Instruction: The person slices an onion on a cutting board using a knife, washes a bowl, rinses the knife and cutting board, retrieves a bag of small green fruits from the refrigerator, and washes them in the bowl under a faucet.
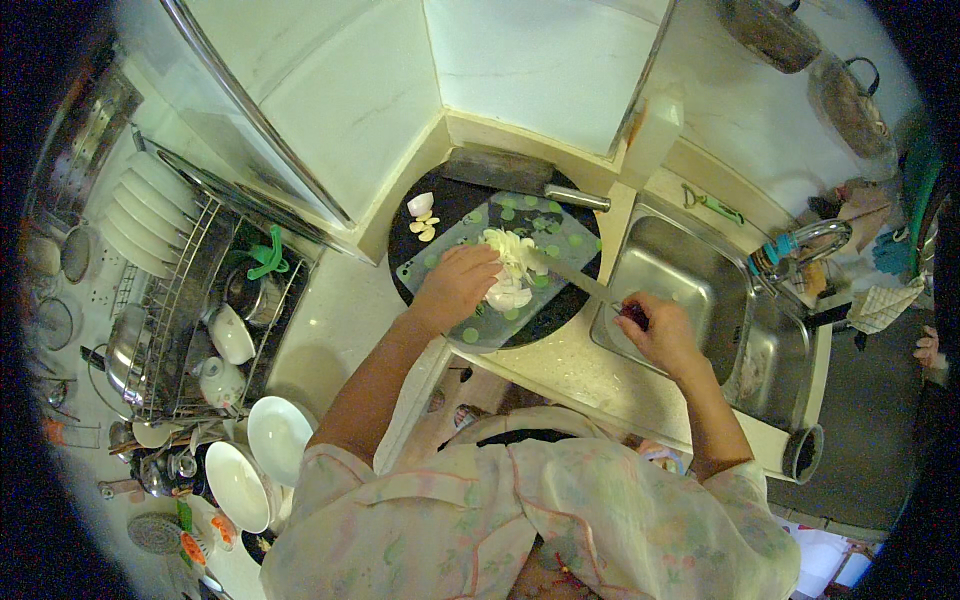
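Note:
A translucent cutting board with green dots (480,330) lies on a round black board (574,304). My left hand (459,283) rests over the board's left part, its fingertips at a pile of pale sliced vegetable (511,259). My right hand (654,330) grips the dark handle of a kitchen knife (574,277), whose blade reaches left to the pile. Small garlic-like cloves (424,228) and a white piece (420,204) sit on the black board at the upper left. A broad cleaver (499,171) with a metal handle lies along the black board's far edge.
A steel double sink (671,262) with a tap (814,236) is at right, a green peeler (712,204) behind it. At left stands a dish rack (187,247) with white plates (146,217); white bowls (240,487) are nearer. Another person's hand (930,349) shows at far right.

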Tool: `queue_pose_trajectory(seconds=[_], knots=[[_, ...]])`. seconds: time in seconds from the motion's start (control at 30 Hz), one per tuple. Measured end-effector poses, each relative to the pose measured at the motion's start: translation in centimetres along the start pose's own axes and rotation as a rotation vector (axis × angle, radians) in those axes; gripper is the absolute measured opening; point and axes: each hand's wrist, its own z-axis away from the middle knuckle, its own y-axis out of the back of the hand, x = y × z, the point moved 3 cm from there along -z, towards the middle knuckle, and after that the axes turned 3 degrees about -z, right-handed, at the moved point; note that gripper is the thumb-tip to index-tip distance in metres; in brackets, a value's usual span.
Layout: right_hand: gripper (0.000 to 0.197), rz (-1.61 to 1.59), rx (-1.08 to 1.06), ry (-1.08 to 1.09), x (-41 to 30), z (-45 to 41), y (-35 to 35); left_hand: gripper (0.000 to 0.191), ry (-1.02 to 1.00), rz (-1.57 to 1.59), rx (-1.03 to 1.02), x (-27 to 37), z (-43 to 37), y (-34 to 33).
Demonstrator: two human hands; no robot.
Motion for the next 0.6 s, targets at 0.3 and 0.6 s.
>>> queue_pose_trajectory(seconds=[0.3,0.6], knots=[[0.028,-0.135,0.016,-0.125,0.3,-2.0,-3.1,0.053,0.289,0.069,-0.065,-0.4,1.1,2.4],[0.03,-0.15,-0.009,-0.097,-0.2,-2.7,-3.6,0.048,0.377,0.069,-0.244,1.3,-1.2,0.8]])
